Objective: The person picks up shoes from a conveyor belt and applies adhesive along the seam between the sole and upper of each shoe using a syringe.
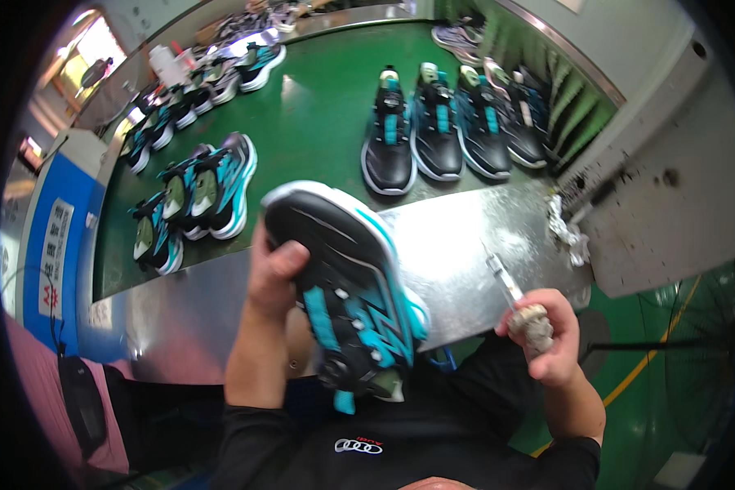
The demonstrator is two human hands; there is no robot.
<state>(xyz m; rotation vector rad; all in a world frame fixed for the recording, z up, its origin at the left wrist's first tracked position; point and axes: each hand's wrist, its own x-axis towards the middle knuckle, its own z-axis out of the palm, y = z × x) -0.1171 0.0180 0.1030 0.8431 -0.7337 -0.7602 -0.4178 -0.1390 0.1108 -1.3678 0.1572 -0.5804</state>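
Observation:
Gripped by its toe end in my left hand (pixel 275 272) is a black and turquoise sports shoe (pixel 343 257), its white sole edge up and its heel towards my body. My right hand (pixel 548 337) is closed around a clear syringe (pixel 505 278) with a thin needle pointing away from me, and around a greyish wad (pixel 531 327) at the syringe's rear end. The syringe is over the metal plate (pixel 459 257), to the right of the shoe and apart from it.
On the green work surface (pixel 312 122), black shoes (pixel 389 135) stand in a row at the back right. More turquoise shoes (pixel 223 184) are at the left. Crumpled foil or plastic (pixel 566 233) lies at the plate's right edge. A fan (pixel 704 343) stands at the right.

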